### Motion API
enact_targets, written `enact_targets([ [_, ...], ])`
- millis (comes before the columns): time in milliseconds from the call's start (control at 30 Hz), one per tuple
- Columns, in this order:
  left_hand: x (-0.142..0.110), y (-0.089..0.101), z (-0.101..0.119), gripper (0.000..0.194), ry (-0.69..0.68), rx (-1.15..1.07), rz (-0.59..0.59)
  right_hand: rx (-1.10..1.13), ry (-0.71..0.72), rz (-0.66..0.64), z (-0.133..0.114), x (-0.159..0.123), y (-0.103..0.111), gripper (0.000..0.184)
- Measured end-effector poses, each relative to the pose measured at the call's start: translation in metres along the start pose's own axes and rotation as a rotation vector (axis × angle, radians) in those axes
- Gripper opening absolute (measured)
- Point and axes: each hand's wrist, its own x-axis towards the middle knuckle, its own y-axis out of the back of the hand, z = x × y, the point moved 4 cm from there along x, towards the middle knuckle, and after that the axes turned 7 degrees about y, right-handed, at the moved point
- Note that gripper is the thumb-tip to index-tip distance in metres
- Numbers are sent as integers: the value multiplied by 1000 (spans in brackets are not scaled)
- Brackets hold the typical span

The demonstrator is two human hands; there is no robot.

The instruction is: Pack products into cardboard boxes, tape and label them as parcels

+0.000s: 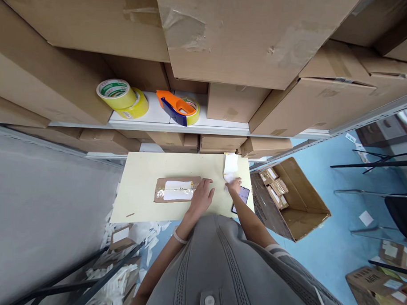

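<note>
A flat brown paper parcel (175,189) with a white strip and shiny tape across it lies on a pale yellow board (138,186). My left hand (202,197) rests on the parcel's right end, fingers spread, gripping nothing. My right hand (235,185) pinches the lower end of a white paper label strip (231,167), which stands up toward the board's far edge. Beneath that hand lies a smartphone (242,199) with its screen lit, partly hidden by my wrist and fingers.
Shelves packed with cardboard boxes overhang the board. Yellow tape rolls (120,98) and an orange tape dispenser (178,107) sit on a white shelf. To the right stands an open carton (298,204) holding small packets. White scraps litter the blue floor.
</note>
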Motion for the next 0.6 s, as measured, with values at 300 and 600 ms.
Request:
enact_targets([
  [300,-2,-12,-15,18,106,70,-175,57,110,-105,9,-3,0,19],
  [600,-5,-25,-10,18,97,145,-295,78,67,68,-9,-2,8,64],
])
